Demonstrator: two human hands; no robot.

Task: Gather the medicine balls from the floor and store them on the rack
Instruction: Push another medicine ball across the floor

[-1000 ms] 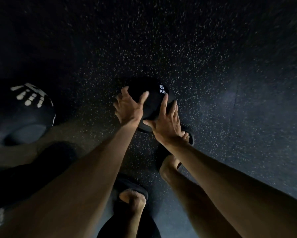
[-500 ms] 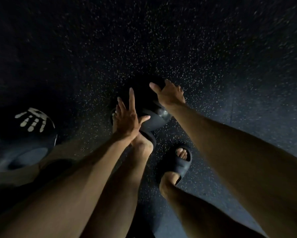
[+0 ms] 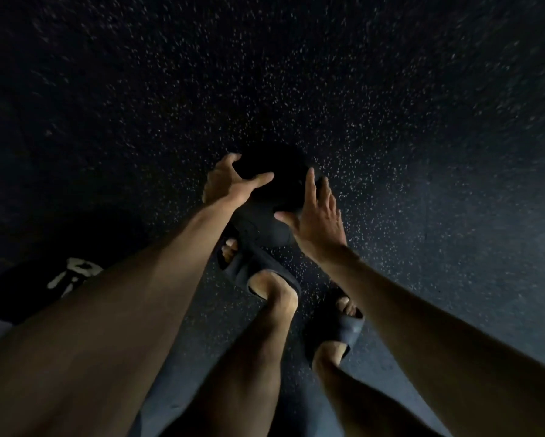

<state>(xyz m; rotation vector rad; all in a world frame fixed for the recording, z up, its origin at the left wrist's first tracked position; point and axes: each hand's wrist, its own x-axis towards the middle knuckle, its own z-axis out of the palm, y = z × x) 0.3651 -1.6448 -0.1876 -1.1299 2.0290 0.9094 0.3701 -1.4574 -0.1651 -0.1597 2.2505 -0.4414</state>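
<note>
Nearest the camera two bare forearms reached forward and down, the left forearm point(image 3: 122, 310) from the lower left, the right forearm point(image 3: 422, 326) from the lower right; between them stood two bare legs in dark slide sandals; the right sandal point(image 3: 340, 332) sat nearer, flat on the speckled floor point(image 3: 391, 184), and the left sandal point(image 3: 252, 266) was planted ahead of it, its front partly covered by the underside of the medicine ball point(image 3: 274, 190); at the left edge, partly hidden by the left forearm, lay a second ball point(image 3: 75, 274), dark with white markings too cut off to read; further out, the left hand point(image 3: 227, 181) grasped the medicine ball's left side, fingers curled over its upper edge, thumb stretched across its face; the right hand point(image 3: 318, 222) lay against the ball's right side, fingers straight and spread, thumb pressed to the lower face; the black ball sat between both palms, over the left foot's toes, and whether it touched the ground could not be told; beyond it the floor faded into shadow.
</note>
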